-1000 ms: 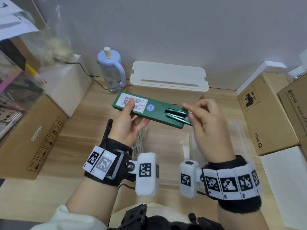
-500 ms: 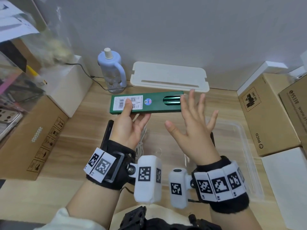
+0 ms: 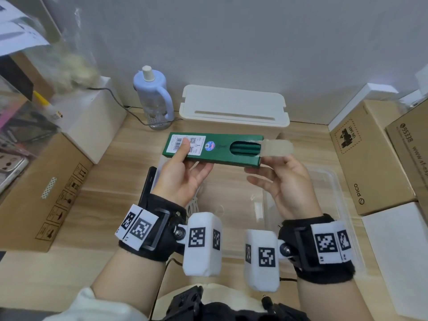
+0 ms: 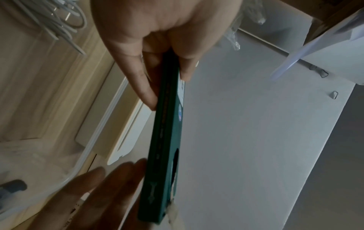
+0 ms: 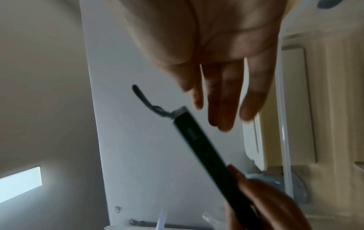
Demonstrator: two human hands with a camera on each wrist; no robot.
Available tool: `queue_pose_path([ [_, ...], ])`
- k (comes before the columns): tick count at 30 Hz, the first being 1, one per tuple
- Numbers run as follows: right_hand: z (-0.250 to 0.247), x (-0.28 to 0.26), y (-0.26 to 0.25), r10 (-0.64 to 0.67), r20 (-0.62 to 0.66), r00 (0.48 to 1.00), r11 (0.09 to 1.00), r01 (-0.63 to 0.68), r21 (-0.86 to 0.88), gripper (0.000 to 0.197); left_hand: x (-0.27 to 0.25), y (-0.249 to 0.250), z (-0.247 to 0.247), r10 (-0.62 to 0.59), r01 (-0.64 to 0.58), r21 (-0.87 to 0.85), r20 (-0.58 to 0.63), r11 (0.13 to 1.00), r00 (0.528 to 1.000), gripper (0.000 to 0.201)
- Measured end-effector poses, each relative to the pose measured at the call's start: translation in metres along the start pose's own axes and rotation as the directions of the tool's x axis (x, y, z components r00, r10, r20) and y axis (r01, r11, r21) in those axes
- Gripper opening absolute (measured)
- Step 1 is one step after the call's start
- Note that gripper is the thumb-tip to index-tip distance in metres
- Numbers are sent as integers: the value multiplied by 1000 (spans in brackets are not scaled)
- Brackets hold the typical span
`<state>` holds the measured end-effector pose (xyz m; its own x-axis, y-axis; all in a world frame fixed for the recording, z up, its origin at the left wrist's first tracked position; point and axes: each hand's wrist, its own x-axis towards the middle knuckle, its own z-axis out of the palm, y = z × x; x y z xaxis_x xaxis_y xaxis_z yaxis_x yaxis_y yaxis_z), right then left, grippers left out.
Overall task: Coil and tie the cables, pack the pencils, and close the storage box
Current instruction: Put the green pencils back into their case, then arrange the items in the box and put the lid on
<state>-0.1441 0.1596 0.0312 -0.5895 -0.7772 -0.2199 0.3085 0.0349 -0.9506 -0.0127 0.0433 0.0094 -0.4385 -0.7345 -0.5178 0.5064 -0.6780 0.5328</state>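
My left hand (image 3: 185, 167) holds a flat green pencil box (image 3: 220, 156) level above the table, thumb on its barcode label and fingers underneath. Green pencils (image 3: 245, 148) show through the box's oval window. At the right end a pale flap (image 3: 276, 147) sticks out open. My right hand (image 3: 278, 179) lies palm up with straight fingers just below that end and grips nothing. In the left wrist view the pencil box (image 4: 167, 147) is pinched edge-on. A clear plastic storage box (image 3: 342, 205) sits on the table under both hands, with a white cable bundle (image 3: 194, 202) by its left side.
A white lidded bin (image 3: 234, 107) and a pale blue bottle (image 3: 152, 98) stand against the back wall. Cardboard boxes (image 3: 370, 154) line the right side and another carton (image 3: 41, 193) the left. A dark flat device (image 3: 148, 181) lies beside my left wrist.
My right hand let go of the pencils at the box's end, pressed flat against it, then turned palm up below it. The box levelled out in my left hand.
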Motion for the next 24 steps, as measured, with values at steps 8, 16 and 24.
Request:
queue_pose_path([
  [8, -8, 8, 14, -36, 86, 996, 939, 63, -338, 25, 1, -5, 0, -6, -33, 350, 109, 936, 994, 14],
  [16, -15, 26, 51, 549, 256, 796, 672, -239, -701, 23, 18, 9, -18, -7, -35, 743, 53, 669, 999, 30],
  [24, -13, 49, 95, 811, 96, 577, 414, -451, -791, 25, 32, 36, -59, 547, -133, 967, -8, 218, 837, 48],
])
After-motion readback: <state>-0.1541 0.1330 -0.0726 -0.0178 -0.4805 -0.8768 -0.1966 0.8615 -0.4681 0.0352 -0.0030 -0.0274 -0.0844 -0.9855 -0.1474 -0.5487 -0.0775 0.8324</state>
